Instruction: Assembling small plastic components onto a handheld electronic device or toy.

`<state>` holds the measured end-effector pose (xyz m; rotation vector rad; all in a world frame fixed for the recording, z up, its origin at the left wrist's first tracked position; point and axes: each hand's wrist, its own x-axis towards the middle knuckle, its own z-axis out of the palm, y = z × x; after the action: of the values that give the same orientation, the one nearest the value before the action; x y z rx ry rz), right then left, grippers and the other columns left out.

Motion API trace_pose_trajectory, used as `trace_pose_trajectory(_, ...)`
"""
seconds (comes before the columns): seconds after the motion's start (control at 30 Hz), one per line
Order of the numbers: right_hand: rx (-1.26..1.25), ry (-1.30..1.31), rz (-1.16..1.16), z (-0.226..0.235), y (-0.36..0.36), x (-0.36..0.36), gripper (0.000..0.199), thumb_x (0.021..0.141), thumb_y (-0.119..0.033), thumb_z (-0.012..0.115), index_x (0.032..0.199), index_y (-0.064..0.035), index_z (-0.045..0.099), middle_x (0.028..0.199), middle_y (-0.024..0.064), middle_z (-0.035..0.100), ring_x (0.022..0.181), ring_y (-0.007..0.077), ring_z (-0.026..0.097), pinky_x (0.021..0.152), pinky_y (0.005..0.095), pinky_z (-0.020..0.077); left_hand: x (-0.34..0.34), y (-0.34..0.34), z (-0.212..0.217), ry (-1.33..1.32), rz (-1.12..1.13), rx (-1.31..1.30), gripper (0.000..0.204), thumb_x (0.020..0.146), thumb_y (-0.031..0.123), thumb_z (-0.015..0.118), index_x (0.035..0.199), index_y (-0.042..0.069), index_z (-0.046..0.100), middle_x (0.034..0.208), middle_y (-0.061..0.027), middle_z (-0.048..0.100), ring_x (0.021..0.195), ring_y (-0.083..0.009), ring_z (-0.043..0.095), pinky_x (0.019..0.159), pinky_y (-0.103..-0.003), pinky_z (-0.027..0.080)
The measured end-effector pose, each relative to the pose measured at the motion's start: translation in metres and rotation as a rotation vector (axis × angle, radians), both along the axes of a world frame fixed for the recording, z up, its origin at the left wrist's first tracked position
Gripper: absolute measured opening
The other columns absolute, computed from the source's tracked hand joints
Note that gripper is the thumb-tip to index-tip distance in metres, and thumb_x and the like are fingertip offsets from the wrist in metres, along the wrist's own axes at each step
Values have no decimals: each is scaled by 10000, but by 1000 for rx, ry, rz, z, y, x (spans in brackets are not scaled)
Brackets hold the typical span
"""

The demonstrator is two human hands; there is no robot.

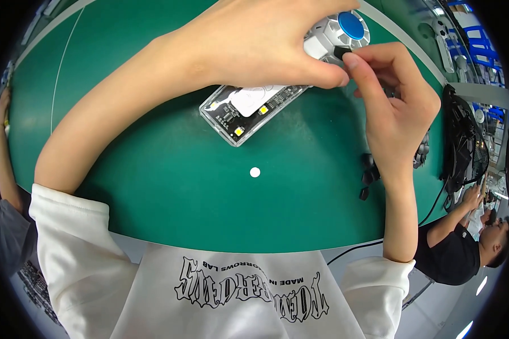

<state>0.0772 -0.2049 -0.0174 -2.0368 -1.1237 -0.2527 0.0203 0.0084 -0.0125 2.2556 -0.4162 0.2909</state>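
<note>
A handheld electronic device in a clear case (246, 121) lies at a slant on the green table, with its circuit board and small yellow lights showing. Its silver round head carries a blue disc (351, 25). My left hand (271, 48) spans the device from above, gripping it near the head, and covers its middle. Between the thumb and forefinger of my right hand (398, 93), a small black piece (341, 52) is pinched against the side of the silver head. The other right fingers are curled.
Several small black pieces (369, 172) lie on the green table (198, 192) beside my right wrist. A white round spot (255, 172) marks the table's middle. At the right edge are a black mesh object (464, 138) and a black cable (353, 247). Other people sit on both sides.
</note>
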Motion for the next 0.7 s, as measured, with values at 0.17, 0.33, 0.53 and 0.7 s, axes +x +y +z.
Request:
trace_pose_trajectory(0.17,12,-87,-16,1,4,1,54,916,-11,737,919,26,697,817,31,727,741,83,697,642,204,527,7,-3,12,61,-24,23,756,835,378,747,1386,-81,505,1208,-257,523,1076,-413,597,925,-423,502)
trace_pose_trajectory(0.33,-51,-95,-48,4,-2,-7,71,899,-17,751,900,19,689,786,24,713,735,79,690,659,217,538,2,-10,22,26,-29,144,628,841,357,738,1250,-75,539,1157,-286,557,1056,-436,606,890,-454,507)
trace_pose_trajectory(0.53,30,-58,-48,-2,-4,-6,80,890,-21,759,905,11,688,788,19,717,725,80,688,669,219,542,8,-16,56,287,-53,190,512,845,316,724,1102,-80,524,928,-306,638,903,-477,645,780,-485,535)
trace_pose_trajectory(0.7,93,-106,-54,-10,-2,6,88,863,-38,774,896,-27,693,764,26,720,702,113,706,604,230,539,14,-8,64,300,-48,317,453,846,268,709,1041,-106,544,776,-303,658,780,-487,662,704,-489,552)
